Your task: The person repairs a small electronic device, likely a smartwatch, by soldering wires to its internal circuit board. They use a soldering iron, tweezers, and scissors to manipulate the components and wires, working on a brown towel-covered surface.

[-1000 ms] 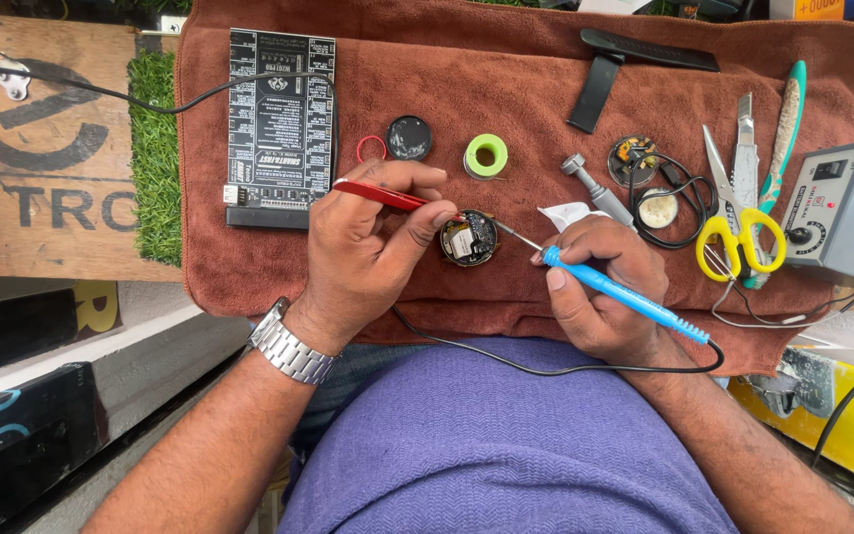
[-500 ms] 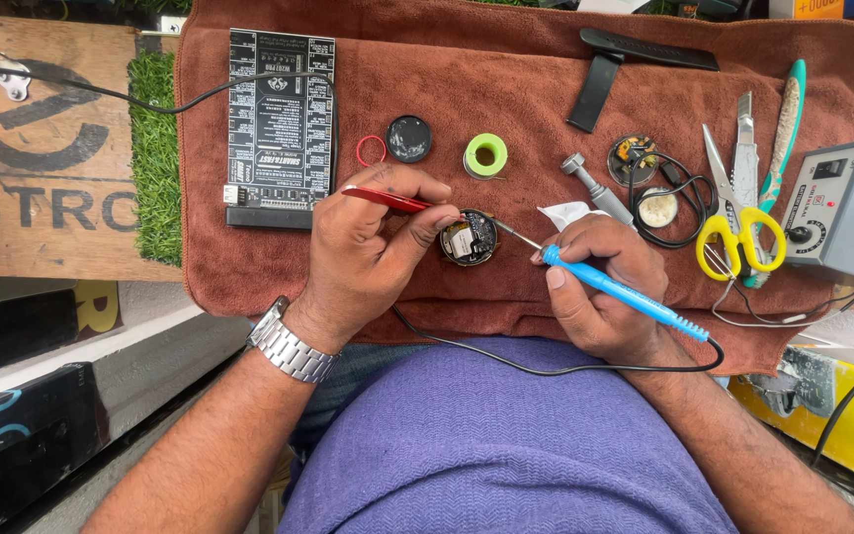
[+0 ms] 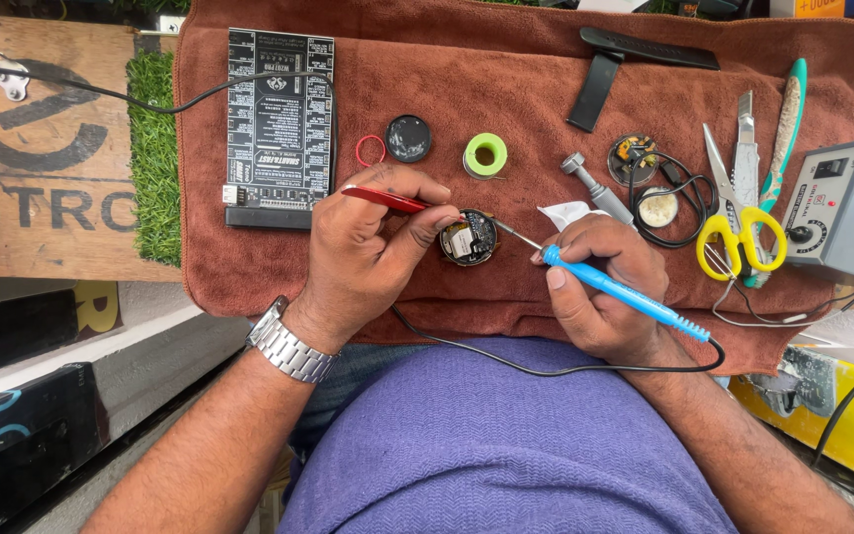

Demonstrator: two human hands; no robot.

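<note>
No visible shift since a second ago: left hand [image 3: 368, 252] still pinching red tweezers [image 3: 387, 201], right hand [image 3: 600, 287] gripping soldering iron [image 3: 615, 289] at the round watch [image 3: 468, 238].

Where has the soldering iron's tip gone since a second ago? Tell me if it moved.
No. The soldering iron tip stays at the right edge of the round watch body, just below the green solder spool, held in the right hand.
</note>
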